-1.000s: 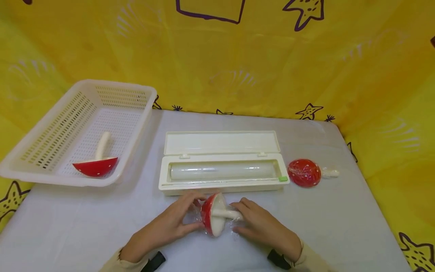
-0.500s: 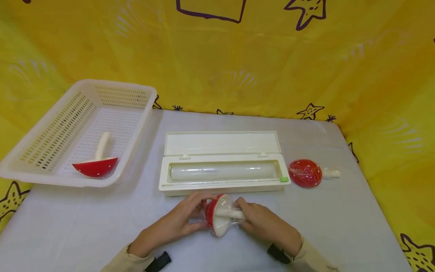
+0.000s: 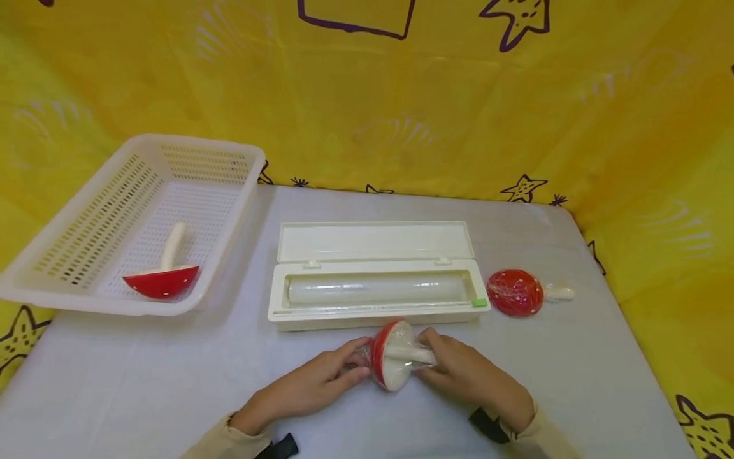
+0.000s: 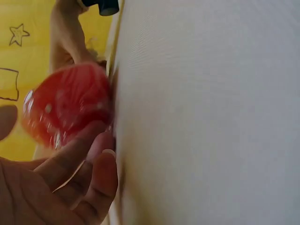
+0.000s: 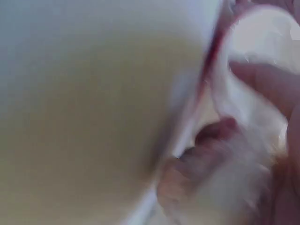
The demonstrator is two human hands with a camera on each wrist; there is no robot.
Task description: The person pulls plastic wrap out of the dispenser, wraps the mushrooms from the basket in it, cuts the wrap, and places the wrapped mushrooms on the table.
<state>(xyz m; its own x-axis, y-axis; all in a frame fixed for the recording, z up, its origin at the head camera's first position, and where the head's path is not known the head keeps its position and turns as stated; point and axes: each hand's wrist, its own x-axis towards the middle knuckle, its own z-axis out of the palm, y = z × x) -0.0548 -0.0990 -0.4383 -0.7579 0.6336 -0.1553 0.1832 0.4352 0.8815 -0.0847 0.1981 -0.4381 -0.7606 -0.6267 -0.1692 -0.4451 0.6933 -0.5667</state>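
Note:
A toy mushroom point(image 3: 395, 364) with a red cap and a white stem is wrapped in clear cling film, lying sideways in front of the cling film box point(image 3: 378, 319). My right hand point(image 3: 467, 370) grips its film-covered stem. At the cap end is my left hand point(image 3: 321, 381), its fingers against the filmed cap and its thumb apart from them. In the left wrist view the red cap point(image 4: 70, 105) shines under the film beside the left fingers point(image 4: 79, 154). The right wrist view is blurred; the white stem side shows between the right fingers.
The box's lid point(image 3: 375, 242) stands open behind the film roll point(image 3: 375, 289). Right of the box lies another film-wrapped mushroom point(image 3: 515, 292). A white plastic basket point(image 3: 201, 299) at the left holds an unwrapped mushroom point(image 3: 162, 282). Yellow cloth point(image 3: 344, 95) hangs behind the table.
Both hands and the wrapped mushroom have shifted to the right. The right hand has closed in on the stem, and the left fingers have slid lower on the cap's side.

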